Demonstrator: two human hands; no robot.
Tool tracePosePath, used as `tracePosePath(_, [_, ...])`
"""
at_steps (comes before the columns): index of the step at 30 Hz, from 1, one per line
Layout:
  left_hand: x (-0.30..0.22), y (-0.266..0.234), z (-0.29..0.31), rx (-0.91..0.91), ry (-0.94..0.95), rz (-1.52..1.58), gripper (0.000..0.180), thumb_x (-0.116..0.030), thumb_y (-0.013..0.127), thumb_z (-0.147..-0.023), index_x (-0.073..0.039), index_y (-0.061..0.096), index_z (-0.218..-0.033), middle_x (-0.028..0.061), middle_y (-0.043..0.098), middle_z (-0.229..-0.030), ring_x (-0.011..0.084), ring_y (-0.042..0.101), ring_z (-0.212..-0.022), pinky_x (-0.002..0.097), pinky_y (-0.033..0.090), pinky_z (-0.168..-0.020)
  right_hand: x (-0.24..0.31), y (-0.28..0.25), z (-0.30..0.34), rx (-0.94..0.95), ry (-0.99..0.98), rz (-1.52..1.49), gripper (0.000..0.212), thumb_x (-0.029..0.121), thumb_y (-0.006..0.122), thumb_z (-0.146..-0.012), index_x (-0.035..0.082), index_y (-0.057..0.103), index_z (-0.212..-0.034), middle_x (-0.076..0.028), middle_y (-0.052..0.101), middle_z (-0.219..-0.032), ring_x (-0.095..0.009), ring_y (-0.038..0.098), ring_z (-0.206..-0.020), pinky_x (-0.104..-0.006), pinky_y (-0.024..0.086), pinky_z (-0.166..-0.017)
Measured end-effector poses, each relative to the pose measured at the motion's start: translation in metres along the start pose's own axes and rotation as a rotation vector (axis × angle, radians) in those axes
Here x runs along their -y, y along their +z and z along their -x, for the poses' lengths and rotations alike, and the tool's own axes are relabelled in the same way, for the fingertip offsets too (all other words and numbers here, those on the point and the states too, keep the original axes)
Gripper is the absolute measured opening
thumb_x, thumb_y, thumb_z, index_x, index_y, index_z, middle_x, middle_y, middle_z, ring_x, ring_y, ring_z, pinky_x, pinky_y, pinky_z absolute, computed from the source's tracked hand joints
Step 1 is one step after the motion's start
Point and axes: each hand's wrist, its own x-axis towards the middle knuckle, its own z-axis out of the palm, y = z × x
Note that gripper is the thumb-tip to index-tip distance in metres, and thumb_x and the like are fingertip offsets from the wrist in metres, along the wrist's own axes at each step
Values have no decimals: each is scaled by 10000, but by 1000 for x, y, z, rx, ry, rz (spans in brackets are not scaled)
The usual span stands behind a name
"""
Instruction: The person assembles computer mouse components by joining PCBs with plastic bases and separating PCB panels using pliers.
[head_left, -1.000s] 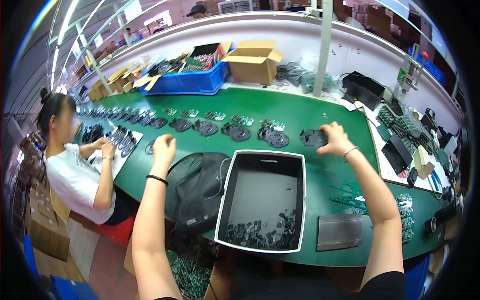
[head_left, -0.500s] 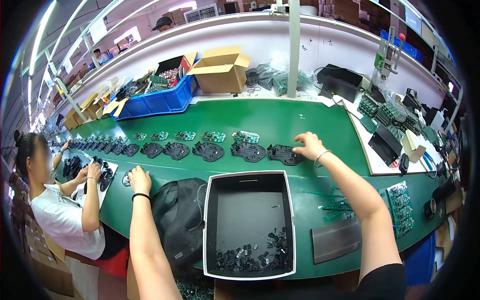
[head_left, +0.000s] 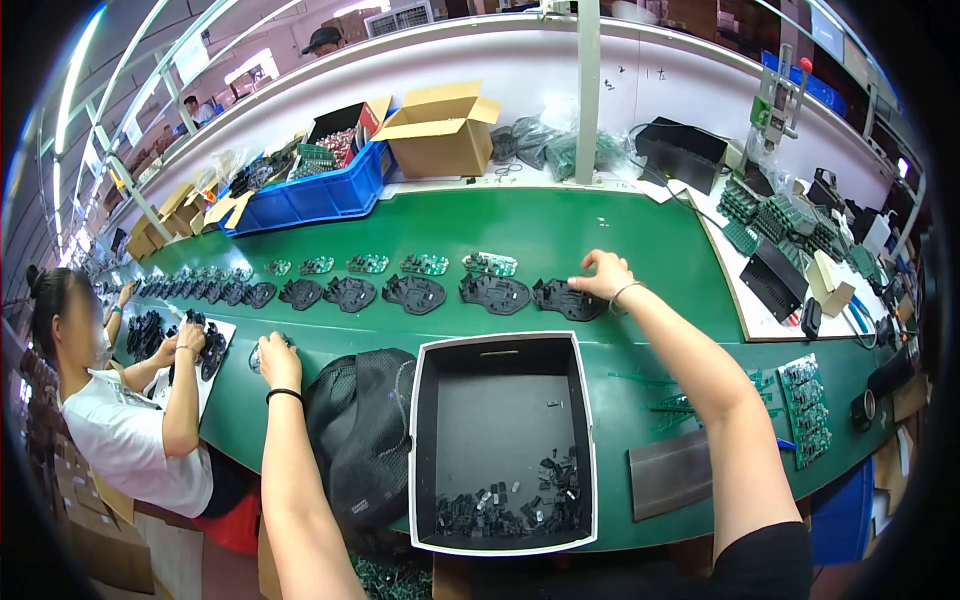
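Observation:
My right hand (head_left: 606, 277) reaches over the rightmost black plastic mouse base (head_left: 566, 299), its thumb near the base's top edge and its fingers curled but apart. Nothing shows between them. To its left runs a row of similar black bases (head_left: 494, 294), with small green circuit boards (head_left: 489, 263) lined up behind them. My left hand (head_left: 279, 362) is closed around a dark rounded part with a shiny edge (head_left: 254, 356), low over the green table; fingers hide much of it. Between my forearms stands a white-rimmed black box (head_left: 490, 420) with many small black pieces inside.
A black mesh bag (head_left: 360, 430) lies left of the box. To the right are a dark flat plate (head_left: 668, 478) and a green board panel (head_left: 805, 410). A co-worker (head_left: 130, 400) handles black parts at left. A blue bin (head_left: 300, 205) and open carton (head_left: 438, 130) stand behind.
My right hand has shifted left and slightly up, from the rightmost base's right edge to over its top. My left hand stays at the rounded part, nearly unmoved. The view has shifted slightly.

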Motion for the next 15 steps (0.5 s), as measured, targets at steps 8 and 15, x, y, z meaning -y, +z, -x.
tracePosePath(8, [21, -24, 6, 112, 136, -168, 179, -143, 603, -779, -50, 567, -928, 137, 539, -1008, 314, 567, -934, 419, 473, -766, 95, -73, 122, 496, -804, -285, 111, 113, 657, -721, 9, 632, -751, -109, 620, -686, -204, 597, -640, -309, 475, -615])
tracePosePath(15, [20, -79, 32, 0, 236, -280, 157, -134, 589, -792, -81, 570, -939, 84, 537, -1010, 266, 578, -900, 408, 472, -691, 129, -17, 158, 405, -886, 757, 136, 76, 631, -672, 73, 680, -798, -116, 666, -822, -266, 646, -800, -369, 494, -680])
